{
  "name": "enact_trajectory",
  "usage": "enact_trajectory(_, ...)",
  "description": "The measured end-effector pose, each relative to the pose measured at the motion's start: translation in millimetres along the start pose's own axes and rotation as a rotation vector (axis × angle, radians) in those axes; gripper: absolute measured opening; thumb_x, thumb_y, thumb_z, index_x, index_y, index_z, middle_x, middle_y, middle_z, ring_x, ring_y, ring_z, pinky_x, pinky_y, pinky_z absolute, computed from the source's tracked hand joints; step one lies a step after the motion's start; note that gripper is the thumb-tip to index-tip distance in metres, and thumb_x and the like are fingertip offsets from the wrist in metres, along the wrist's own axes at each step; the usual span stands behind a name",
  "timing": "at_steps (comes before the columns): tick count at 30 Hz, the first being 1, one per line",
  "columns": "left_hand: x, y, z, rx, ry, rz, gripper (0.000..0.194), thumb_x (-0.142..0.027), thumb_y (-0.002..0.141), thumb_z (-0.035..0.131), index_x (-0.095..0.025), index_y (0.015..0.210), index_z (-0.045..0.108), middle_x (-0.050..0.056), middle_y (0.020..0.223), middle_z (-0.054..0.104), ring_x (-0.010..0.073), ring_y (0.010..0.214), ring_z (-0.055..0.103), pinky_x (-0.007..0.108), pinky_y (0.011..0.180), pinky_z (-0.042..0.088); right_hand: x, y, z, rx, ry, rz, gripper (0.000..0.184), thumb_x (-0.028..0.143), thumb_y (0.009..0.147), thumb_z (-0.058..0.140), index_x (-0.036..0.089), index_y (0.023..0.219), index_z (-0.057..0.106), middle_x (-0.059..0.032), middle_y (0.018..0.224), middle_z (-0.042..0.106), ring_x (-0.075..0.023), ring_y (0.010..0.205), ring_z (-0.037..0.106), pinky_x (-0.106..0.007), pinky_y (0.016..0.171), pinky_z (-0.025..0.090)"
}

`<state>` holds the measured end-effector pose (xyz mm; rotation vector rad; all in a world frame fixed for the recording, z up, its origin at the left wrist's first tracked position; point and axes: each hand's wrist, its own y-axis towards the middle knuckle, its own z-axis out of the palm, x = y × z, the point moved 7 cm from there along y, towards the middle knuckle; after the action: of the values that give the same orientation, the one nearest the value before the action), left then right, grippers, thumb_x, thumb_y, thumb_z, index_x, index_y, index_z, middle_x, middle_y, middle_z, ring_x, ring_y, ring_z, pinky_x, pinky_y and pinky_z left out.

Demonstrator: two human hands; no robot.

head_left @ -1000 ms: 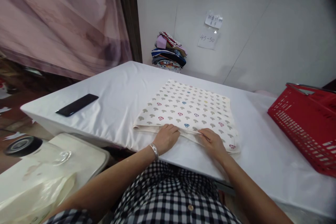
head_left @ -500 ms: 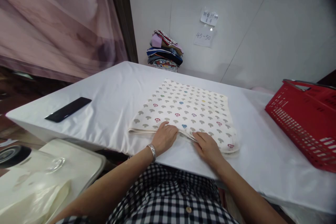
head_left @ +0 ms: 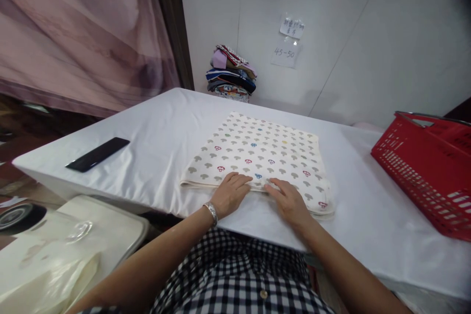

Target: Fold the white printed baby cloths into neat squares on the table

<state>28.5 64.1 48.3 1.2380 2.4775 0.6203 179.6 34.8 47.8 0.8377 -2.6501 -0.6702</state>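
A cream cloth [head_left: 265, 152] printed with grey and coloured mushrooms lies folded and flat on the white-covered table. My left hand [head_left: 231, 194] rests at the middle of its near edge, fingers stretched out over the fabric. Just to the right, my right hand [head_left: 289, 201] touches the same edge with its fingers apart and extended. A short gap separates the fingertips of the two hands. Neither hand grips the cloth. The near edge between them lies down flat.
A black phone-like slab [head_left: 98, 154] lies on the table's left part. At the right stands a red plastic basket [head_left: 423, 171]. Folded fabrics [head_left: 231, 73] are piled beyond the far edge, by the wall. A white tablecloth [head_left: 158, 127] covers the table.
Both hands have let go of the cloth's near edge, which was slightly raised and pinched before. The fingers now stretch out on top of it.
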Motion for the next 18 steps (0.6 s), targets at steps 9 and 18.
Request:
enact_trajectory(9, 2, 3, -2.6, -0.08, -0.04, -0.041, 0.018, -0.013, 0.086, 0.041, -0.018, 0.087, 0.058, 0.003, 0.096, 0.062, 0.0163, 0.097, 0.051, 0.038, 0.093, 0.035, 8, 6, 5, 0.105, 0.005, -0.058, 0.026, 0.013, 0.085, 0.042, 0.017, 0.104, 0.059, -0.009, 0.101, 0.06, -0.02, 0.092, 0.052, -0.035, 0.078, 0.045)
enact_trajectory(18, 4, 1, -6.5, -0.11, -0.114, -0.05, 0.015, -0.015, 0.085, 0.043, -0.017, 0.088, 0.057, 0.005, 0.096, 0.061, 0.0165, 0.094, 0.05, 0.036, 0.089, 0.037, 9, 6, 8, 0.126, -0.146, 0.03, 0.029, 0.019, 0.086, 0.045, 0.016, 0.113, 0.054, -0.0111, 0.12, 0.053, -0.024, 0.113, 0.043, -0.039, 0.089, 0.038)
